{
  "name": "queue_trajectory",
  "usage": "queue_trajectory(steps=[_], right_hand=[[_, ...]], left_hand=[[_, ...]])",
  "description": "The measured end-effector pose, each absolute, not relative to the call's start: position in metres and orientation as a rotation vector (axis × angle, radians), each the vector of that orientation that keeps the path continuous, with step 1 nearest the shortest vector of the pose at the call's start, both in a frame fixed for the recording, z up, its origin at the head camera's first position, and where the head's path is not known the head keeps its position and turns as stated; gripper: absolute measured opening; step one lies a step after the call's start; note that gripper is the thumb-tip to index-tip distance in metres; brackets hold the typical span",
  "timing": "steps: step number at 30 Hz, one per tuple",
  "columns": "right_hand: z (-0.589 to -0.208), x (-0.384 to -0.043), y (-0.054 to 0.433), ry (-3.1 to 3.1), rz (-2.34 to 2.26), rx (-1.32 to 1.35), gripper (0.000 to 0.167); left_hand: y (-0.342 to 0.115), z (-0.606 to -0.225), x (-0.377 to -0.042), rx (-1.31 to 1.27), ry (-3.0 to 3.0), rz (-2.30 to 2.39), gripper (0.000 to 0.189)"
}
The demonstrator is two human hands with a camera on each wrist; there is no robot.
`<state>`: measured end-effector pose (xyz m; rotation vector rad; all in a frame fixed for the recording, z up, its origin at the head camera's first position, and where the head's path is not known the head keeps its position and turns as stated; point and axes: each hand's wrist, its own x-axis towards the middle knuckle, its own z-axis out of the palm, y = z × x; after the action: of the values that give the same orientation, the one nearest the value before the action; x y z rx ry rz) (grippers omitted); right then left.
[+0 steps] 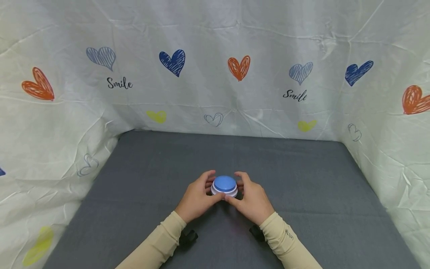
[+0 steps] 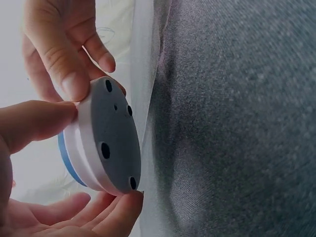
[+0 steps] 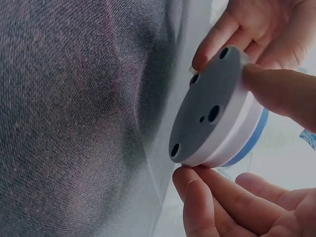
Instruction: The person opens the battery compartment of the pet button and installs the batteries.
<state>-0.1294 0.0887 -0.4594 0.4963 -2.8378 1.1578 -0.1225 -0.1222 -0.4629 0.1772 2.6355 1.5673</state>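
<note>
A round push button (image 1: 225, 183) with a blue domed top and a white rim is held off the table between both hands, blue side up. My left hand (image 1: 196, 198) grips it from the left, its thumb on the near edge of the rim. From the right, my right hand (image 1: 254, 201) holds it in the same way, the two thumb tips close together at the front. The wrist views show the flat grey underside (image 2: 118, 133) with several dark round feet and a small hole. Fingertips of both hands lie along its edge.
A dark grey cloth (image 1: 151, 160) covers the table under the hands. White curtain sheets (image 1: 201, 30) printed with hearts and "Smile" enclose the back and both sides. Black wrist mounts (image 1: 189, 237) hang beneath the beige sleeves (image 1: 151, 243).
</note>
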Motion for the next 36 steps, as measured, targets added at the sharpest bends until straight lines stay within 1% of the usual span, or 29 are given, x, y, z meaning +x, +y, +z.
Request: queue_trajectory(steps=[5,18,28,36], right_hand=[[-0.4608,-0.1297,0.0893,-2.838,1.129,0.493,0.082],[-0.4623,-0.1295,0.0902,-2.826,1.088,0.492,0.084],[-0.4655,-0.1296,0.0894,-2.864,1.050,0.485,0.087],[-0.4660,-0.1299,0.0897,-2.862,1.043,0.492,0.086]], left_hand=[[-0.1192,-0.4628,-0.1216,0.213,2.698,1.489,0.086],[-0.1155,-0.4628,-0.1191,0.261,2.745,1.409,0.088],[-0.1166,-0.4665,-0.1187,0.332,2.821,1.227,0.083],[-0.1171,-0.4674,-0.1184,0.403,2.796,1.193,0.080]])
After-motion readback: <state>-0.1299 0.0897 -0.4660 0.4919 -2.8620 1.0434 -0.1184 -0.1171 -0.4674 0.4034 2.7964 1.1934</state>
